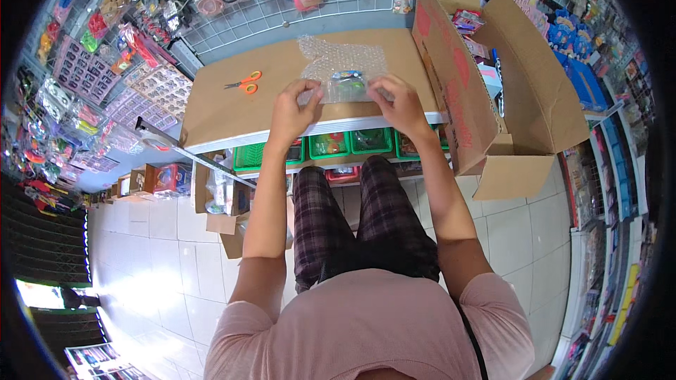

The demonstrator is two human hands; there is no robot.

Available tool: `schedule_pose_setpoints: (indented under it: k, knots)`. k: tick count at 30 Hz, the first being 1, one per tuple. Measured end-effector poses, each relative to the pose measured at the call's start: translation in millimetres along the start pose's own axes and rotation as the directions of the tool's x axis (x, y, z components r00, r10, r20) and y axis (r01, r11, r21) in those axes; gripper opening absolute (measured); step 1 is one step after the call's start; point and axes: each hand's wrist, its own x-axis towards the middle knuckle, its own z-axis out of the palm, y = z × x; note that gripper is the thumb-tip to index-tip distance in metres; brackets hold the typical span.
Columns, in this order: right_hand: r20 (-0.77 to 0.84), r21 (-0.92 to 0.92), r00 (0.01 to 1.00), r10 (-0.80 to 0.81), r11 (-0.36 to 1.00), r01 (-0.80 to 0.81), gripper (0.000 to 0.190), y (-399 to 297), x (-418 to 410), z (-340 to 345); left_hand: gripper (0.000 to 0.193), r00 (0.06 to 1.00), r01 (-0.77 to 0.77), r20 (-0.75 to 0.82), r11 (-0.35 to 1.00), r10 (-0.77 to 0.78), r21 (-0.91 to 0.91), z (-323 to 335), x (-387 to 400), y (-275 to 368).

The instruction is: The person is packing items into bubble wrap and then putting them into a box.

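A sheet of clear bubble wrap lies on the brown tabletop before me, its near part folded over. A small blue item and a green one sit at the fold; the plastic partly covers them, and I cannot tell exactly what they are. My left hand pinches the wrap's near left corner between thumb and fingers. At the near right corner, my right hand grips the wrap in the same way. Orange-handled scissors rest slightly spread on the tabletop, left of the wrap.
An open cardboard box holding packaged goods stands at the right. Below the tabletop, green plastic baskets sit on a shelf. Wire grid racks with hanging packaged accessories surround the table. Small cardboard boxes stand at the left.
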Motion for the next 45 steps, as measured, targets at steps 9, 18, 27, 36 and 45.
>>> schedule_pose_setpoints:
  k: [9, 18, 27, 36, 45]
  knots:
    - [-0.194, 0.037, 0.981, -0.023, 0.999, 0.03, 0.019, 61.5, 46.1, 31.0, 0.019, 0.965, 0.261, 0.023, 0.951, -0.261, -0.165, 46.0, 49.2, -39.1]
    - [-0.243, 0.069, 0.945, 0.221, 0.975, -0.211, 0.026, 55.2, 56.3, 36.8, 0.022, 0.907, 0.401, -0.044, 0.892, -0.418, -0.21, 55.1, 52.3, -68.3]
    - [0.013, -0.426, 0.958, -0.287, 0.865, 0.265, 0.04, -11.2, 40.3, 41.2, 0.024, 0.9, 0.431, 0.023, 0.879, -0.436, -0.206, 52.8, 59.3, -81.9]
    - [0.141, -0.436, 0.98, -0.139, 0.88, 0.187, 0.044, 27.9, 66.2, 53.8, 0.03, 0.879, 0.202, -0.433, 0.978, -0.2, -0.043, 46.8, 50.0, -65.0]
    - [0.145, -0.206, 0.973, 0.18, 0.967, -0.148, 0.044, -14.4, 72.0, 34.8, 0.037, 0.717, 0.322, 0.017, 0.31, -0.697, -0.895, 62.7, -15.8, 1.0]
